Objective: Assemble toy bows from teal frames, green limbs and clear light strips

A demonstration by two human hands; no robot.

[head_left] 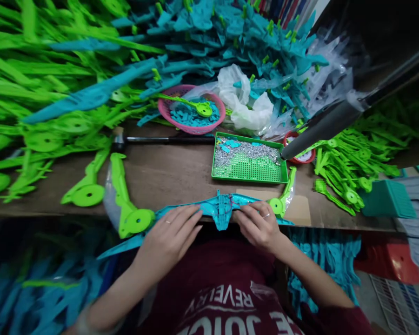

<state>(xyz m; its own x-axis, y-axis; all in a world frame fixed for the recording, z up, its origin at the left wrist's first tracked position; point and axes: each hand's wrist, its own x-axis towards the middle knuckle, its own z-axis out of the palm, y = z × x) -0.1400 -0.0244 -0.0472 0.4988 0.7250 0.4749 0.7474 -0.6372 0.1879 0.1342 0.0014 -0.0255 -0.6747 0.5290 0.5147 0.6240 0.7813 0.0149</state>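
Observation:
A long teal plastic toy bow (220, 209) lies across the near edge of the wooden table (174, 172), with green wheel parts at both ends. My left hand (170, 235) presses flat on the bow's left limb, fingers pointing right. My right hand (260, 223) holds down the bow just right of its centre grip. A green limb piece with a round wheel (127, 204) sits at the bow's left end, and a small green wheel (276, 205) at its right end.
A green mesh tray (249, 160) holds small silver screws. Behind it are a pink basket (191, 111) of teal bits, a hammer (160, 139), a plastic bag (246, 100), and heaps of green (38, 83) and teal (237, 37) parts. A grey tool (321, 130) hangs at right.

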